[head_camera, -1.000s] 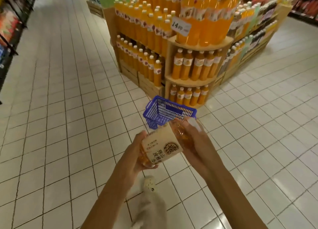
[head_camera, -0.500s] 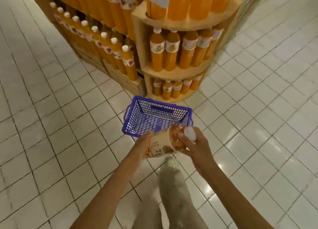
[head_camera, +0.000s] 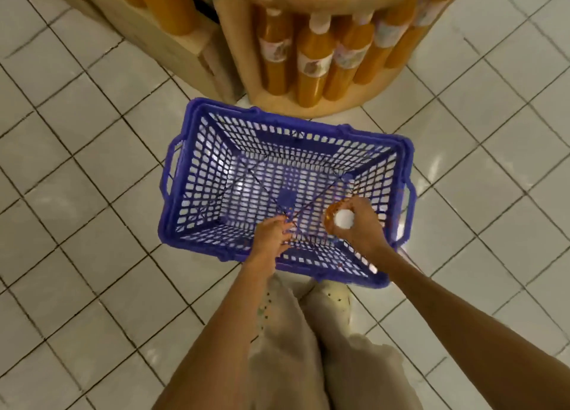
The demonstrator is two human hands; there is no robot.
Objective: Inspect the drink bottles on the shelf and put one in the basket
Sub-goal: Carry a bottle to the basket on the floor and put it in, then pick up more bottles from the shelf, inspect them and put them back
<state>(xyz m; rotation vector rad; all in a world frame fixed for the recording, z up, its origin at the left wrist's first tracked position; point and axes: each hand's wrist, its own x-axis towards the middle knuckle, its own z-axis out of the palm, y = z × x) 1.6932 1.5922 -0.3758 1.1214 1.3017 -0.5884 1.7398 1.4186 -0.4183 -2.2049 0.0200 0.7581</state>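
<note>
We are looking straight down into the blue basket [head_camera: 197, 175], which is sitting on the tiled floor [head_camera: 77, 194] just in front of the round wooden shelf [head_camera: 339, 101]. Our right hand [head_camera: 359, 224] is gripping the drink bottle [head_camera: 334, 215] upright by its neck, the white cap [head_camera: 344, 218] facing up at us, inside the basket near its right wall and close to the near edge. Our left hand [head_camera: 271, 235] is reaching in beside it with fingers loosely spread, holding nothing. More orange bottles [head_camera: 314, 70] are standing on the shelf's bottom tier beyond the basket's far rim.
</note>
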